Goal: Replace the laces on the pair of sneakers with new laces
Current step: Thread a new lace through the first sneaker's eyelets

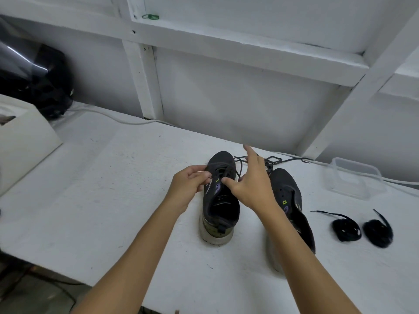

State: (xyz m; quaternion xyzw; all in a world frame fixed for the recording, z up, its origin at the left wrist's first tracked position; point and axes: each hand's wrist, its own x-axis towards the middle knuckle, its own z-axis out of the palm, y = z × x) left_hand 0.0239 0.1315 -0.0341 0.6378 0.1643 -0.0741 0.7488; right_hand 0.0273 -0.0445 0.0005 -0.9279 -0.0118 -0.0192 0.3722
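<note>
Two dark grey sneakers stand on the white table, toes pointing away from me. The left sneaker (219,200) still has its old lace threaded near the toe. My left hand (190,184) pinches the lace at the shoe's left eyelets. My right hand (251,180) is over the tongue, thumb against the lace and fingers spread. The right sneaker (292,207), partly hidden by my right forearm, has bare eyelets. A loose old lace (274,160) lies tangled beyond the toes. Two coiled black new laces (346,230) (378,232) rest to the right.
A clear plastic container (354,177) sits at the right rear of the table (108,177). A white box (25,141) and a black helmet (38,80) are at the left. A white cable (118,120) runs along the wall. The table's front edge is near my elbows.
</note>
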